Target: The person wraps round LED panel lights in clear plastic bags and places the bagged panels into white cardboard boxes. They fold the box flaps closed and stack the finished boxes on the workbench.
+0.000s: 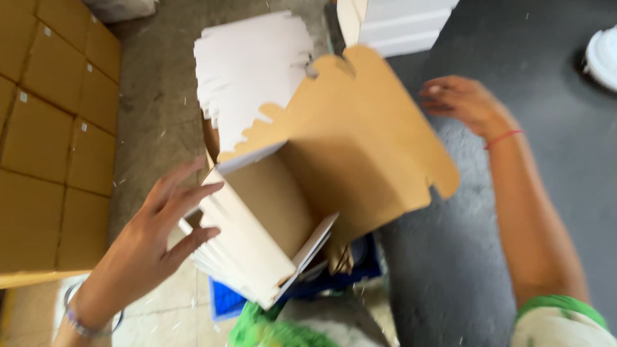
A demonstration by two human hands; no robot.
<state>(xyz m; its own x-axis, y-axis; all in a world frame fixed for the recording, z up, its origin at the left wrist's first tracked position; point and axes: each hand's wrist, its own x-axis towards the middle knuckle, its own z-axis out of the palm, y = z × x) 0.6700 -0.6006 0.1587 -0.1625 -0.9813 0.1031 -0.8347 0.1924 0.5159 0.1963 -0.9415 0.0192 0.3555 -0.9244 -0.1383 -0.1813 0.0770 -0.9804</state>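
Currently the left hand (151, 241), fingers spread, presses the white side of a half-folded cardboard box (302, 186) at frame centre, while the right hand (464, 103), open and empty, hovers apart upper right; unsupported, the box could likely tip or unfold.

Motion blur smears the half-folded brown cardboard box (334, 167) and the stack of white die-cut sheets (250, 71). The blue plastic crate (225, 299) sits mostly hidden under the box.
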